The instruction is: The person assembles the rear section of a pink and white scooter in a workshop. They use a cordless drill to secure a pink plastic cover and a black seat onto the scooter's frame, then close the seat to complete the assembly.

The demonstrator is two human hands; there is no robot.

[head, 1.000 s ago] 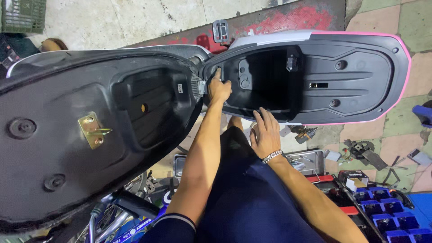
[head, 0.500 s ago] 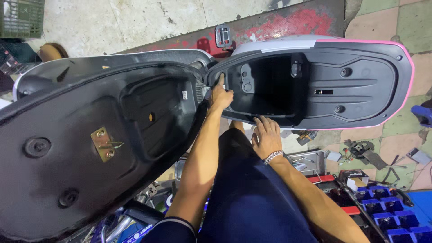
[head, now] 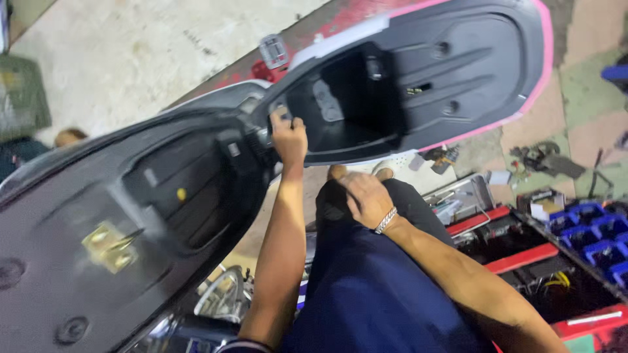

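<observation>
a: where the two black shells meet, what is item one?
b: seat hinge [head: 256, 134], small metal-and-plastic joint between the raised scooter seat [head: 98, 229] and the storage tub [head: 366, 104]. it sits at the narrow front end of the tub, just left of the frame's centre.

a: and the left hand [head: 288, 134]?
b: fingers [head: 281, 119] curled closed on the tub rim right at the hinge, thumb side pressed to the edge; a pinch grip, most likely so the joint can be steadied or felt at close range. whether a small part sits inside the grip cannot be told.

a: right hand [head: 366, 199]?
b: holding nothing. it lies palm down on the dark trouser knee, fingers loosely bent, a silver chain bracelet [head: 386, 220] at the wrist; it looks parked there as a brace.

a: the seat, entry two?
b: underside up, tipped open toward the camera so the tub is reachable. matt black moulded plastic, ribbed and recessed, with round rubber bumpers and a brass-coloured latch bracket [head: 108, 245]. blurred.

a: the tub?
b: deep black moulded well, smooth walls, shallower ribbed shelf behind, edged by a pink body panel [head: 540, 59].

a: surroundings?
b: red tool tray [head: 497, 219] and blue parts bins [head: 595, 229] on the floor at right, loose dark hardware on the tiles, pale concrete floor [head: 150, 46] beyond.
</observation>
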